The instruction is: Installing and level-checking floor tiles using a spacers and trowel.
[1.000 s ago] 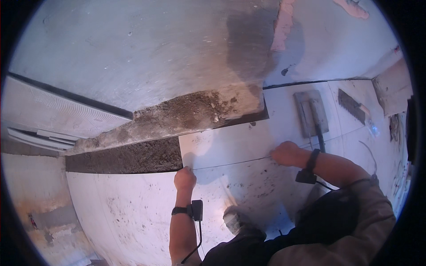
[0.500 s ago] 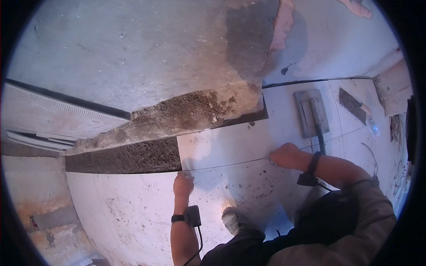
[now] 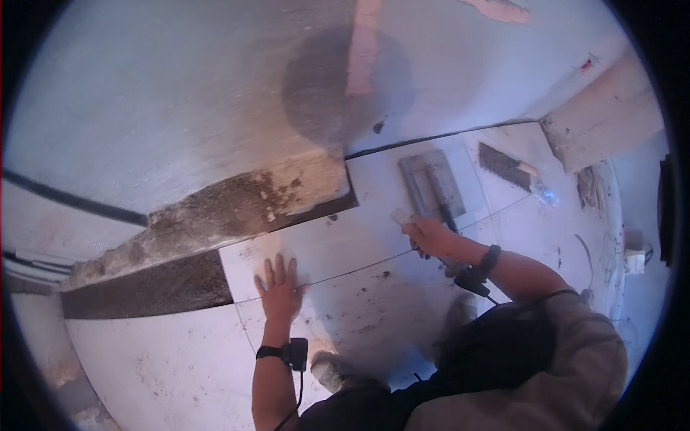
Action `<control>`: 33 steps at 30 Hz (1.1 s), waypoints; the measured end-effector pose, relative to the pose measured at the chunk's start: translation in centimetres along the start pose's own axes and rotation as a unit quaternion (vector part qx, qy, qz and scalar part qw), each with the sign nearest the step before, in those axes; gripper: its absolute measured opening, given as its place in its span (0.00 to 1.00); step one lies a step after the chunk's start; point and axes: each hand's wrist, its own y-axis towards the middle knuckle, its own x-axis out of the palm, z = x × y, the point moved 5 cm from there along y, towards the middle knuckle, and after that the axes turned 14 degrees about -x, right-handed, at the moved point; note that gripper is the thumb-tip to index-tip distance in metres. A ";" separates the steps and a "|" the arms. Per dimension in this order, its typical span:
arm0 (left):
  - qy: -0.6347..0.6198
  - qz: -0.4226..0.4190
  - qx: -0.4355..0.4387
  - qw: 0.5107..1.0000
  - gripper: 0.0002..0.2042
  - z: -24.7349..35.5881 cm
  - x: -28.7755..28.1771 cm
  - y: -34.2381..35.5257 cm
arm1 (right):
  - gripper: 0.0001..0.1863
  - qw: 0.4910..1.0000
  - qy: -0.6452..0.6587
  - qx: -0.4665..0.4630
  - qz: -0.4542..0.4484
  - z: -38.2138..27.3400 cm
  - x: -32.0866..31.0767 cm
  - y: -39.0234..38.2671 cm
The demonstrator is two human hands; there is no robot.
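My left hand (image 3: 280,291) lies flat with fingers spread on a white tile (image 3: 323,248), close to the joint line. My right hand (image 3: 430,237) is closed round a short tool with a pale blunt end (image 3: 400,215) poking out past the fingers. Its other end is partly hidden by the hand, so its kind is unclear. Just beyond that hand, a rectangular plastering trowel (image 3: 453,194) with a dark handle rests on the tiles. To the left of my left hand is a strip of dark mortar bed (image 3: 158,284), bordered by tiles.
A notched trowel (image 3: 503,165) lies farther right, beside a small clear plastic object (image 3: 548,195). A rough mortar ledge (image 3: 215,208) runs along the wall foot. Ridged panels (image 3: 65,212) lean at far left. Crumbs dot the near tiles (image 3: 172,359).
My left hand has gone from closed at the tile corner to spread flat on the tile. The right hand now shows a pale-ended tool. The view has shifted right.
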 end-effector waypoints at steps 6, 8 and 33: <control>0.005 0.008 -0.001 1.000 0.33 -1.5 2.1 0.6 | 0.24 0.903 -0.067 -0.309 0.292 4.4 0.8 -3.8; 0.046 -0.076 -0.044 0.995 0.31 -0.3 0.3 0.8 | 0.22 0.990 0.133 0.018 0.046 7.3 4.9 -3.6; -0.004 0.049 -0.113 0.992 0.40 12.3 1.9 -0.2 | 0.22 0.913 0.312 0.161 0.209 13.8 -2.3 -8.4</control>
